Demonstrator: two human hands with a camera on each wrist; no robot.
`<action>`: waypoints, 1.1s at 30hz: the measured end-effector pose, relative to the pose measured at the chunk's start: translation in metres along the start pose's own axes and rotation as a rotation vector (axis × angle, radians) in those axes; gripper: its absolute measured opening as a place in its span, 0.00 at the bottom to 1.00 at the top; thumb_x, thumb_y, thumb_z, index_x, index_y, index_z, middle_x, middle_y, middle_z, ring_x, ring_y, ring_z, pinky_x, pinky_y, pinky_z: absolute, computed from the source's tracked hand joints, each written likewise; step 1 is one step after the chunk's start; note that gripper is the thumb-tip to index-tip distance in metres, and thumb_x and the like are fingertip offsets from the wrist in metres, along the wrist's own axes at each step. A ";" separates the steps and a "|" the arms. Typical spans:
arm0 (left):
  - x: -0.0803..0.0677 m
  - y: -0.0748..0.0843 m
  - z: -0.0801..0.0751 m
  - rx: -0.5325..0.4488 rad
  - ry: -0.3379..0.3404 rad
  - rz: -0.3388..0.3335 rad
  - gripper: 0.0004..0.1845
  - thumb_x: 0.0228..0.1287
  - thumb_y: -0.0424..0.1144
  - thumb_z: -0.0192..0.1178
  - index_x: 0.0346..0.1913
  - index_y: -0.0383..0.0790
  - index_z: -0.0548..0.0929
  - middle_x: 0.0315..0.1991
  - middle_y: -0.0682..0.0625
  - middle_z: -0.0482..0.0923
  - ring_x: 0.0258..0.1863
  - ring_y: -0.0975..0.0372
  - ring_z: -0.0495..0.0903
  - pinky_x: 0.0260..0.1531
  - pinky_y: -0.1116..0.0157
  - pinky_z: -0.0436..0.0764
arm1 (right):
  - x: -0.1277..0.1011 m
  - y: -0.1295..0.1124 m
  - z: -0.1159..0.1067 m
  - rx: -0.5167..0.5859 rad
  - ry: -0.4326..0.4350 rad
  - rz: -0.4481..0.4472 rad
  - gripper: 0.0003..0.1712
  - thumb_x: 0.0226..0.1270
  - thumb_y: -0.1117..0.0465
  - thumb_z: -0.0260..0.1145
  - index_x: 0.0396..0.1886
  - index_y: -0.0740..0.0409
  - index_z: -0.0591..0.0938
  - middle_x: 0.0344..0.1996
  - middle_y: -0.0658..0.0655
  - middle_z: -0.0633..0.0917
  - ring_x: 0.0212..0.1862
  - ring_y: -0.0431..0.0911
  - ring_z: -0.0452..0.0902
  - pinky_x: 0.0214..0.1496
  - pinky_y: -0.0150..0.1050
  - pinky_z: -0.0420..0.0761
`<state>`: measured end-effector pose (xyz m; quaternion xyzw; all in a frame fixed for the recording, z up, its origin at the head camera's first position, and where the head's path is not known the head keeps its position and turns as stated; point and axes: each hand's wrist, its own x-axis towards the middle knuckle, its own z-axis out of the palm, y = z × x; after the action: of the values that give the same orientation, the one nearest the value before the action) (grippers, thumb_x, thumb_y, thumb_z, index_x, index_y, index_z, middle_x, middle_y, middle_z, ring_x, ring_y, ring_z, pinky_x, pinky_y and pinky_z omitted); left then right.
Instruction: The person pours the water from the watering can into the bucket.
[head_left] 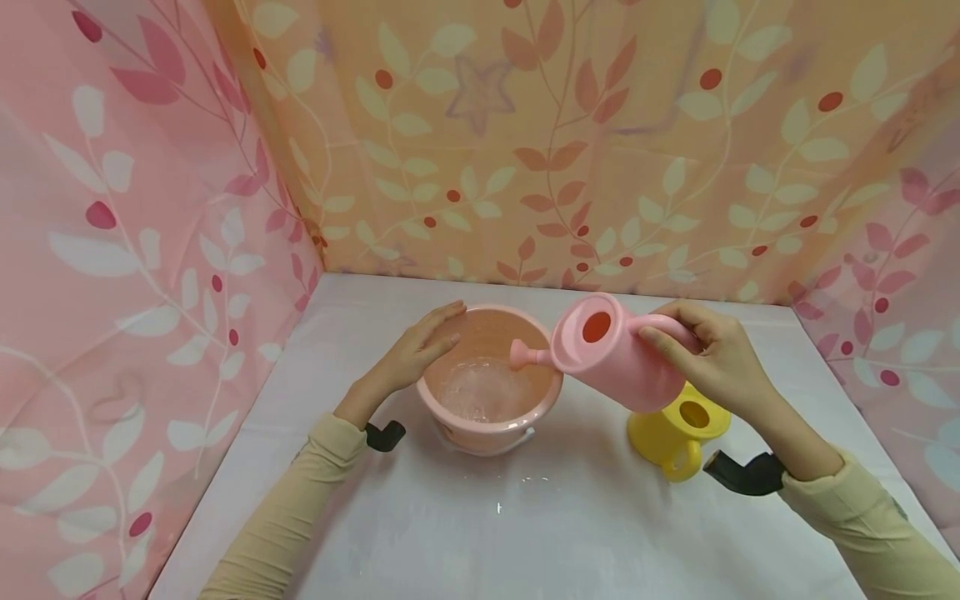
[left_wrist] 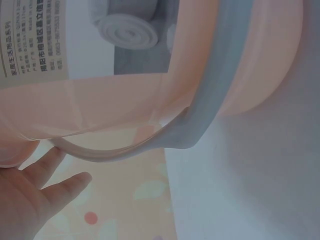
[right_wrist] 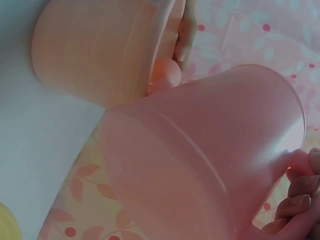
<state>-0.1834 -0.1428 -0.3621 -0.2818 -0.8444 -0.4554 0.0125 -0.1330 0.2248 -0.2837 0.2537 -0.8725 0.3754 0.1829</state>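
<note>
My right hand (head_left: 716, 354) grips the handle of a pink watering can (head_left: 637, 371), its fingers curled round the loop in the right wrist view. The can leans left, its spout head (head_left: 519, 354) over the inside of a peach-pink bucket (head_left: 483, 429). Bubbly water (head_left: 480, 392) lies at the bottom of the bucket. At the bucket's left rim rests my left hand (head_left: 405, 358), fingers extended. In the left wrist view, a printed label (left_wrist: 35, 40) and a pale grey carrying handle (left_wrist: 225, 65) show on the bucket's side.
A yellow watering can (head_left: 663, 437) stands under and behind my right hand, partly covered by the pink one. Water drops (head_left: 536, 479) dot the white table (head_left: 480, 550) in front of the bucket. Leaf-patterned cloth walls (head_left: 420, 150) close off the back and sides.
</note>
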 end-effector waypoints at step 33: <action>0.006 -0.043 0.010 0.010 0.022 0.028 0.26 0.69 0.46 0.50 0.68 0.45 0.63 0.70 0.48 0.58 0.71 0.59 0.52 0.68 0.51 0.54 | 0.001 -0.002 -0.001 0.003 -0.017 -0.011 0.13 0.53 0.69 0.70 0.37 0.52 0.82 0.30 0.41 0.80 0.32 0.35 0.73 0.31 0.22 0.76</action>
<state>-0.2066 -0.1505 -0.3994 -0.2885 -0.8425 -0.4540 0.0296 -0.1326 0.2241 -0.2806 0.2619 -0.8720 0.3737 0.1771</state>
